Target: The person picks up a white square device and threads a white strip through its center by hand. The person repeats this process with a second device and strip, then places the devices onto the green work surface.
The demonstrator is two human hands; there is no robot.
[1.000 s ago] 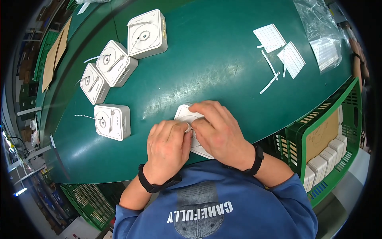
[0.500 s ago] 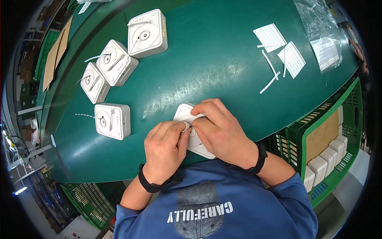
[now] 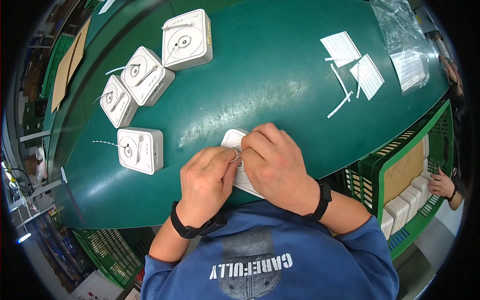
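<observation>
A white, square device shaped like a small record player [image 3: 232, 137] lies on the green table in front of me, mostly covered by my hands. My left hand [image 3: 206, 177] is closed, with thumb and forefinger pinching a thin white strip [image 3: 235, 155] above the disc of the device. Close against it, my right hand [image 3: 277, 165] has its fingers curled and pinched over the same spot. What lies between the right fingertips is hidden. Another such device [image 3: 140, 151] sits to the left, with a thin patterned strip sticking out from its disc.
Several more white devices [image 3: 187, 40] stand at the far left. Label sheets [image 3: 367, 76] and loose strips lie at the far right, beside a clear plastic bag [image 3: 407, 55]. A green crate [image 3: 367, 175] with white devices stands at the right; a co-worker's hand [image 3: 441, 185] reaches into it.
My right hand has shifted slightly left, its fingers curling closer to the left hand's. A co-worker's hand has appeared at the crate on the right.
</observation>
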